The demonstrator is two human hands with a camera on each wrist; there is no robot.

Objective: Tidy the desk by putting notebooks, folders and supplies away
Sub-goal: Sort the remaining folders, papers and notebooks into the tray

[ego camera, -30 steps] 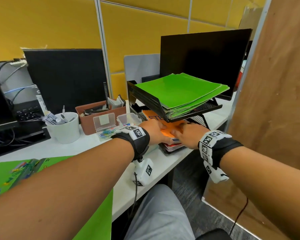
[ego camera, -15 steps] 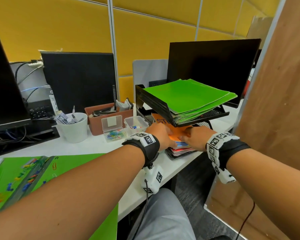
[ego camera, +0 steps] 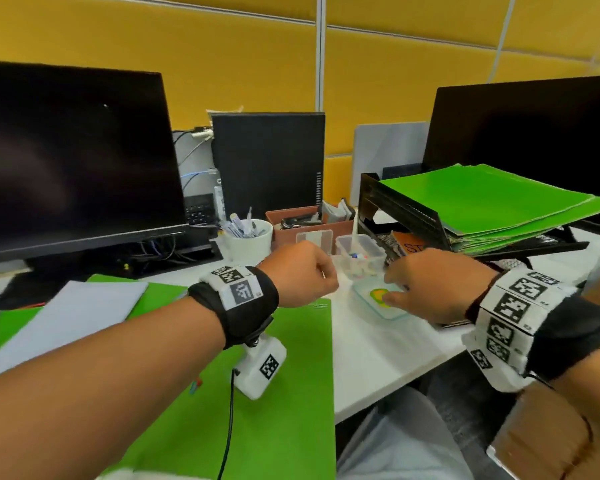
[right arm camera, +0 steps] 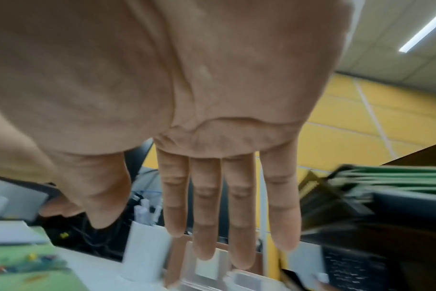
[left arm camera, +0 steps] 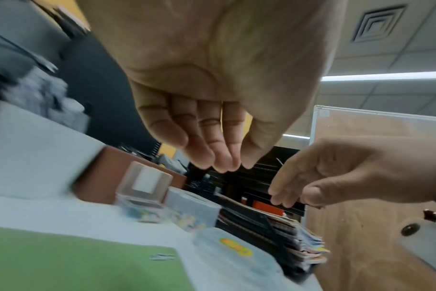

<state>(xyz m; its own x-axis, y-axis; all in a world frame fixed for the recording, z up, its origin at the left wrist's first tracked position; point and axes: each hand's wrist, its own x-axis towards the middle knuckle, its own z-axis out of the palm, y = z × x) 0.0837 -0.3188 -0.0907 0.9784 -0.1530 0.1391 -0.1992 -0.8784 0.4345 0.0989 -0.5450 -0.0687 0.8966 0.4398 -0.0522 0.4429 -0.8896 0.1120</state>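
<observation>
My left hand [ego camera: 321, 277] hovers over the far corner of a green folder [ego camera: 284, 375] that lies on the desk. Its fingers [left arm camera: 213, 155] hang loosely curved and hold nothing. My right hand [ego camera: 394, 289] is open with straight fingers [right arm camera: 204, 216] just above a flat clear lid with a yellow-green sticker [ego camera: 378, 299]. A stack of notebooks, orange on top [ego camera: 411, 244], lies in the lower tier of a black tray rack [ego camera: 395, 209]. Green folders [ego camera: 482, 202] fill the rack's top tier. A white sheet [ego camera: 66, 313] rests on the left folders.
Two small clear boxes [ego camera: 359, 251] with coloured clips stand behind my hands, next to a brown organiser [ego camera: 309, 220] and a white pen cup [ego camera: 248, 237]. Monitors [ego camera: 66, 161] stand left and right, a dark computer case between them. A brown partition [left arm camera: 361, 177] is on the right.
Both hands have let go of the orange notebook stack under the rack and drawn back to the left. The view has swung left, so the desk folders now show.
</observation>
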